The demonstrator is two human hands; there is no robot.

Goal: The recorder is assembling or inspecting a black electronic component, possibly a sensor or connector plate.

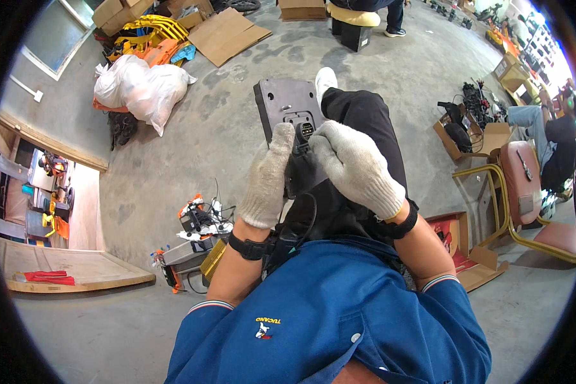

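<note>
A flat dark grey plastic housing (291,102) with screw holes rests over my lap, tilted away from me. Near its lower end sits a black multi-pin connector (306,130). My left hand (269,176), in a white knit glove, grips the housing's left side beside the connector, thumb on top, its other fingers mostly hidden. In a matching glove, my right hand (357,163) is closed in a pinch at the connector's right edge. Whatever lies between its fingertips is hidden. A thin black cable (313,208) loops below the hands, toward my waist.
Tools and wires (201,221) lie on the floor at left, near a wooden panel (77,265). White sacks (144,89) and cardboard (227,35) are farther off. At right stand a chair (521,185) and an open box (473,256). Other people sit nearby.
</note>
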